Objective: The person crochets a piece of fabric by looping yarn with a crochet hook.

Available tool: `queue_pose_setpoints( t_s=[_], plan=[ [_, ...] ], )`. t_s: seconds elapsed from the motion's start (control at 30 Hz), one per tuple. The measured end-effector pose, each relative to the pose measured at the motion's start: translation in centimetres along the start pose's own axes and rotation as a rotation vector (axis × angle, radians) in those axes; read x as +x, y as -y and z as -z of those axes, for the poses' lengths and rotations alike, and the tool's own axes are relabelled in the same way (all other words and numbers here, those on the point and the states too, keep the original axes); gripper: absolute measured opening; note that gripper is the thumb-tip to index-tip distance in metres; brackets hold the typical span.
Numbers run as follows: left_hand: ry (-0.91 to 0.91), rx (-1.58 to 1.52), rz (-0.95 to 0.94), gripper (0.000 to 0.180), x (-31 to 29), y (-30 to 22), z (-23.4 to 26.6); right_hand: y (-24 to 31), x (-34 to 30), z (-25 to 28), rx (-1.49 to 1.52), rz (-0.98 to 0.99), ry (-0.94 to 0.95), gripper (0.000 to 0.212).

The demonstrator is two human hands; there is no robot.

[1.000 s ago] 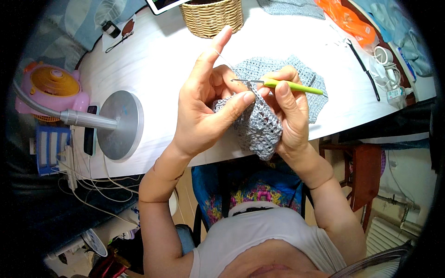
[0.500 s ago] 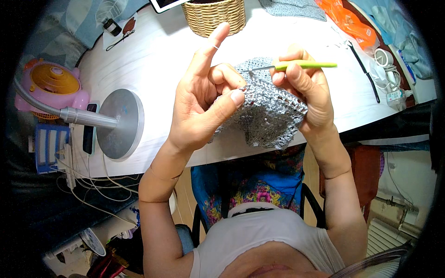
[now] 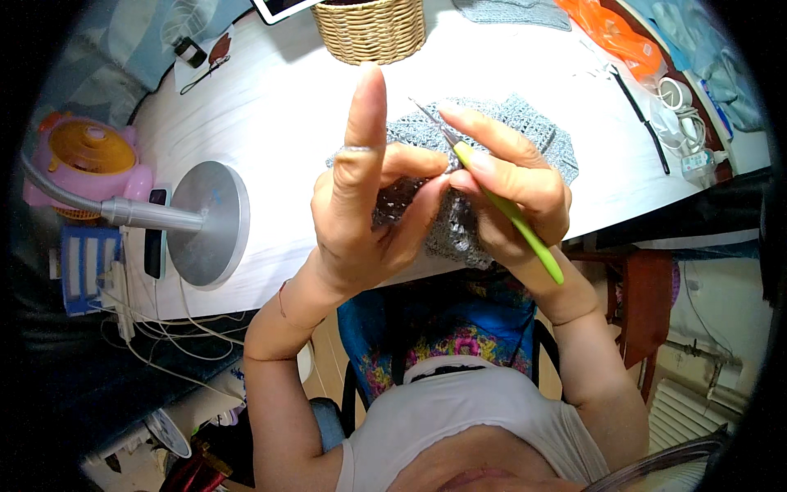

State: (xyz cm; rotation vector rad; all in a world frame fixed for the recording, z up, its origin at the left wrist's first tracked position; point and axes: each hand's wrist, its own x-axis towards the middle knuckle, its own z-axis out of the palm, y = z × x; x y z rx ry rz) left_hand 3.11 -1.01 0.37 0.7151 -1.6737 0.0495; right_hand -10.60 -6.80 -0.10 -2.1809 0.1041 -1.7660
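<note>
Grey openwork crochet fabric [image 3: 525, 123] spreads behind and between my hands over the near part of the table. My left hand [image 3: 361, 197] pinches its edge between thumb and a bent finger, while the index finger points up with yarn wrapped round it. In my right hand [image 3: 520, 184] is a crochet hook [image 3: 522, 225] with a lime-green handle and a metal shaft. It slants, tip up and to the left, handle end toward my right wrist. My right thumb and fingertips also meet the fabric edge beside the left fingertips. Part of the fabric is hidden behind both hands.
A grey lamp base [image 3: 209, 221] stands left, near a pink and orange fan-like thing [image 3: 90, 156]. A wicker basket [image 3: 370, 31] sits at the back. Folded grey knitwork [image 3: 516, 12], an orange bag [image 3: 615, 37], a black stick [image 3: 643, 123] and a white cable [image 3: 693, 127] lie right.
The hook has swung from nearly level to a steep slant. My right hand has moved left, against the left fingertips. The fabric has turned and spread out behind the hands.
</note>
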Motion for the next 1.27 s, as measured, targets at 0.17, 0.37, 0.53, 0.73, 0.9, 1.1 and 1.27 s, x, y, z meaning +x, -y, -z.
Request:
queue_pose_setpoints(
  t_s=[0.17, 0.37, 0.53, 0.73, 0.9, 1.1, 1.27],
  plan=[
    [0.015, -0.315, 0.397, 0.071, 0.3, -0.9, -0.1, 0.8, -0.4, -0.1, 0.508, -0.31, -0.194, 0.024],
    [-0.004, -0.706, 0.795, 0.066, 1.1, -0.2, 1.3, 1.1, 0.2, -0.2, 0.974, -0.704, -0.324, 0.021],
    [-0.003, -0.295, 0.364, 0.065, 1.8, -0.5, 1.7, 1.4, 1.3, 0.5, 0.987, -0.766, -0.228, 0.023],
    [-0.089, -0.809, 0.727, 0.069, 2.2, -0.9, 1.8, 2.3, 3.0, 0.5, 0.914, -0.93, -0.131, 0.031],
    [-0.084, -0.817, 0.854, 0.069, 1.9, -0.5, 1.8, 0.0, 1.1, 0.2, 1.015, -0.925, -0.17, 0.025],
    [-0.092, -0.769, 0.841, 0.068, 1.4, -0.1, 1.3, -0.5, 0.6, 0.3, 0.92, -0.789, -0.135, 0.021],
    [-0.04, -0.739, 0.855, 0.07, 1.6, -0.1, 1.6, -0.6, 0.2, 0.0, 0.849, -0.671, -0.138, 0.02]
  ],
)
